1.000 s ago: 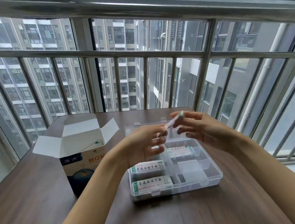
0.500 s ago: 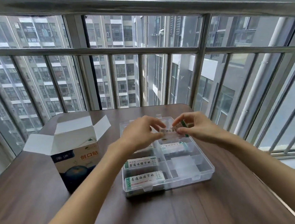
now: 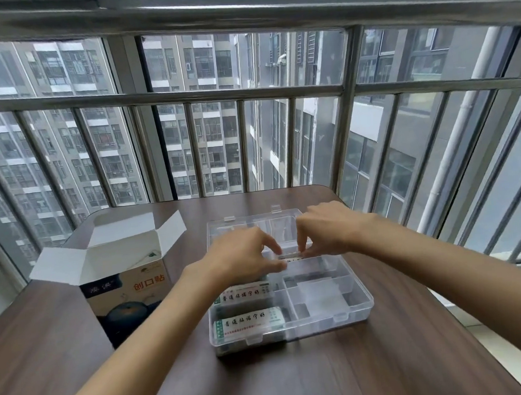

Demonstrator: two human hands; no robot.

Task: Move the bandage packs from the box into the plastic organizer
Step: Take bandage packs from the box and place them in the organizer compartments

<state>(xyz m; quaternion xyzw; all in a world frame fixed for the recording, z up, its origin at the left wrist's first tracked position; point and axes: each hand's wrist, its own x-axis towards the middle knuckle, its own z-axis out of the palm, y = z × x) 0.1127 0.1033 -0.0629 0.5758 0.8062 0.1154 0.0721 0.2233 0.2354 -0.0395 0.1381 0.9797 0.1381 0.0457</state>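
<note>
Your left hand and right hand met over the far half of the clear plastic organizer, each pinching one end of a white bandage pack between thumb and curled fingers. The pack sat low at the organizer's far compartments; whether it had touched the bottom could not be told. Two more bandage packs lay flat in the organizer's left compartments, one partly under your left wrist, the other in the nearest left slot, both with green-and-white labels facing up. The right compartments held pale contents too blurred to make out. The organizer's lid stood open on the far side. To the left, just beside the organizer, the cardboard box stood upright with its white flaps spread wide. Everything rested on a dark wooden table set against a metal window railing, apartment towers beyond.
</note>
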